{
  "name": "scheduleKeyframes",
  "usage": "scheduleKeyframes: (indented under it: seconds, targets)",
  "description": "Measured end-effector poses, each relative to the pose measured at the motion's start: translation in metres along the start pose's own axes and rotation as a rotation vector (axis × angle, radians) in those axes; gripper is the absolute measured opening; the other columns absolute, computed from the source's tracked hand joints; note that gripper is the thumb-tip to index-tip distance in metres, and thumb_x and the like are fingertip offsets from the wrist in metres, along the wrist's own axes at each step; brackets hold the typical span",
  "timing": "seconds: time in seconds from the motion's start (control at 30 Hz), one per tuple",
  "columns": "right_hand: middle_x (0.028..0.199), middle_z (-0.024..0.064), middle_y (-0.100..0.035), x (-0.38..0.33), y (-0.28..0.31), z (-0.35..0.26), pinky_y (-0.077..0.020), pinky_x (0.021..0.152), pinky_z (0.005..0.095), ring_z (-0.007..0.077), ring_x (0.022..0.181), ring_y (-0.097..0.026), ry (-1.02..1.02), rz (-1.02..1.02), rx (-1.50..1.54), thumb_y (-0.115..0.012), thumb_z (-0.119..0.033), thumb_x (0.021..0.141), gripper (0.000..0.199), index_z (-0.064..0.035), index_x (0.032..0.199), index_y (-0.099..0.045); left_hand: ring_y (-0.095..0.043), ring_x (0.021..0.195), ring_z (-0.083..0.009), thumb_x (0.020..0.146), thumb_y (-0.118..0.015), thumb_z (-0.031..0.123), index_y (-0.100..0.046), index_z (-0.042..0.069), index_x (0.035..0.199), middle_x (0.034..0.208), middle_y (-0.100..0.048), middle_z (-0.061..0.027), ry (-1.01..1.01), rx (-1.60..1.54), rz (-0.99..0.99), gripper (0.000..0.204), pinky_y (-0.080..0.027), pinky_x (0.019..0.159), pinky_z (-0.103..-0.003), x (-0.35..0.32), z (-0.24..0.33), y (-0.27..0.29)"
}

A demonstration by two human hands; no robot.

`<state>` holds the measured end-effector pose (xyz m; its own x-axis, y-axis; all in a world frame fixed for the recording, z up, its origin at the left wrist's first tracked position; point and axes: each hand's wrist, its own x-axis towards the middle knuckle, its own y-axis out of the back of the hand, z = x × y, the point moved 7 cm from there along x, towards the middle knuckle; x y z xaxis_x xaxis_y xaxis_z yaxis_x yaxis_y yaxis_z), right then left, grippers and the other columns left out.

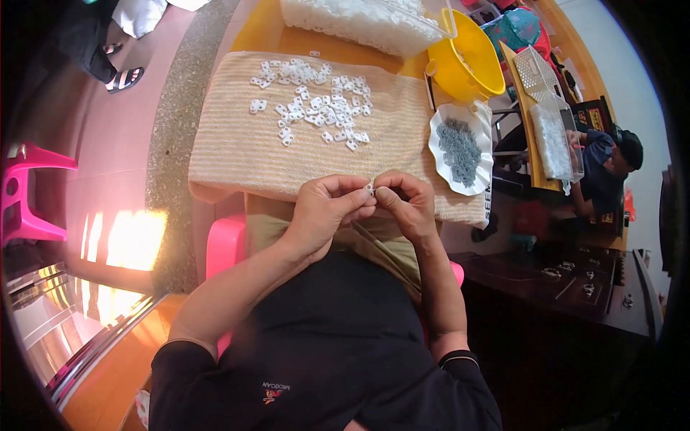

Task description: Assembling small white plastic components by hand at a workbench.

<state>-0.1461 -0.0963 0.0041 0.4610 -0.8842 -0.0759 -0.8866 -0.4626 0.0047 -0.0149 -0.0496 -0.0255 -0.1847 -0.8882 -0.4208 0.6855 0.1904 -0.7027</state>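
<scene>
My left hand [332, 210] and my right hand [406, 205] meet just off the near edge of a striped beige towel [237, 144]. Between their fingertips sits a small white plastic piece with holes [371, 187], pinched from both sides and mostly covered. Many similar white plastic pieces [327, 111] lie scattered across the towel, farther from me. To the right of my right hand, a white scalloped dish [436, 147] holds a heap of small grey pieces [460, 152], too fine to tell apart.
A clear bin [359, 25] full of white pieces stands at the table's far side, beside a yellow bucket [492, 79]. At the right, another person [604, 169] sits by a table with a clear tray [553, 140]. Pink stools [32, 194] stand left and beneath me.
</scene>
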Motion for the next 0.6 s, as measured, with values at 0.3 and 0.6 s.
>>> scheduleKeyframes:
  seconds: [0.3, 0.6]
  targets:
    - [0.088, 0.0020, -0.063, 0.0001, -0.0014, 0.0043, -0.0511, 0.071, 0.0202, 0.0061, 0.081, -0.059, -0.019, -0.018, -0.019, -0.059, -0.006, 0.093, 0.010, 0.0022, 0.097, -0.060, -0.066, 0.077, -0.0129, 0.088, -0.063, 0.003, -0.061, -0.003, 0.103, 0.090, -0.066, -0.0088, 0.008, 0.013, -0.009, 0.016, -0.058, 0.072, -0.023, 0.0006, -0.0007, 0.0015]
    - [0.087, 0.0011, -0.061, -0.0025, -0.0089, -0.0026, -0.0470, 0.071, 0.0205, 0.0062, 0.079, -0.055, -0.017, -0.019, -0.076, -0.059, -0.009, 0.093, 0.011, 0.0020, 0.091, -0.061, -0.066, 0.076, -0.0124, 0.088, -0.064, 0.004, -0.062, -0.003, 0.103, 0.090, -0.067, -0.0086, -0.032, 0.021, 0.002, 0.016, -0.058, 0.072, -0.023, 0.0009, -0.0045, 0.0036]
